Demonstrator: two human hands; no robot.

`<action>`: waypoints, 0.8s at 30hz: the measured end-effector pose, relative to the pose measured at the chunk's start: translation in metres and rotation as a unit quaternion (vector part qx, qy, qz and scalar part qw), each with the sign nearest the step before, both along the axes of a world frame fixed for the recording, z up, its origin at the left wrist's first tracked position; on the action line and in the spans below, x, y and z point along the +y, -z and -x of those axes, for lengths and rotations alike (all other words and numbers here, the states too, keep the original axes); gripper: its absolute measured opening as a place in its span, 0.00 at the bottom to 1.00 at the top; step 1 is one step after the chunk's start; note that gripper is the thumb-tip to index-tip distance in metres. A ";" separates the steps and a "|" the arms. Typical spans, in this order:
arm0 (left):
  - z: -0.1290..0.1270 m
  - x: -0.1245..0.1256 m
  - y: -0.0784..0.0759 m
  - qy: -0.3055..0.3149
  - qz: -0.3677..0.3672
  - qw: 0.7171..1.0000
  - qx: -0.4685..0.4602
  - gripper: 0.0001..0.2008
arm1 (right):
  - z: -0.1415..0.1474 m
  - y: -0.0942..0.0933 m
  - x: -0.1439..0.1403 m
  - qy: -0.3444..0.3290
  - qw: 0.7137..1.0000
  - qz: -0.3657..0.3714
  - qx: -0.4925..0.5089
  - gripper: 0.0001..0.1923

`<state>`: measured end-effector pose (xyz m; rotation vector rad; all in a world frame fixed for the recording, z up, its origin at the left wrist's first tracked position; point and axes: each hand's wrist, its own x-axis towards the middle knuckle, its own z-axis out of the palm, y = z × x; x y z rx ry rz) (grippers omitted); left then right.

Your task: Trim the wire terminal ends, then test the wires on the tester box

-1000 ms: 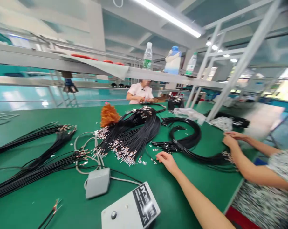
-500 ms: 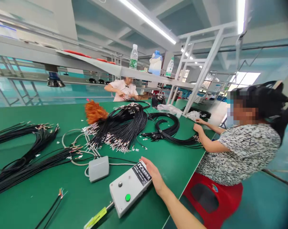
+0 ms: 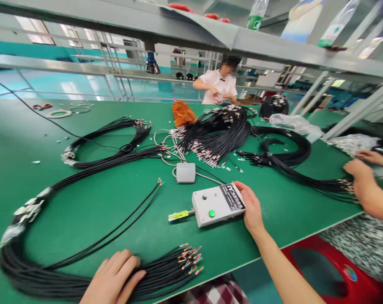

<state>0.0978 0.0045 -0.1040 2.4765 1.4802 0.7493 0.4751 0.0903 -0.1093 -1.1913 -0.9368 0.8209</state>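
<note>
At the bottom edge of the frame, the person's left hand lies flat, fingers spread, on a bundle of black cables whose stripped, coloured wire tips fan out to the right; it presses down, not closed around anything. The bundle looks limp and light, likely to splay if lifted by one end, so the bunched run just behind the bare tips seems the safest place to hold it, sparing the fine strands.

Right of centre, the right hand rests against the right end of a small white tester box with a lit green button, fingers curled loosely along its edge, not lifting it. The box appears rigid, light and smooth-sided; its two long sides would give the firmest hold, clear of the yellow-green probe at its left.

Just above lies a grey foot pedal on the green table. Beyond, more black cable coils and an orange duster crowd the centre. At the right edge a co-worker's hands handle other cables; another person sits at the far side.
</note>
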 end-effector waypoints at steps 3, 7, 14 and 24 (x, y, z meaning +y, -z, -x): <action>-0.002 -0.005 -0.022 -0.001 0.067 0.996 -0.053 0.13 | 0.001 0.000 -0.002 0.008 1.000 -0.004 0.007 0.21; -0.002 -0.001 -0.039 0.002 0.093 0.992 -0.088 0.07 | 0.002 -0.001 -0.001 0.028 0.999 -0.012 0.011 0.20; -0.035 0.008 -0.051 0.019 0.142 0.985 -0.096 0.04 | 0.005 -0.012 -0.022 0.147 0.986 -0.069 -0.041 0.12; -0.084 0.029 -0.062 0.066 0.194 0.963 -0.173 0.06 | 0.109 -0.026 -0.094 -0.294 0.863 -0.102 -0.398 0.17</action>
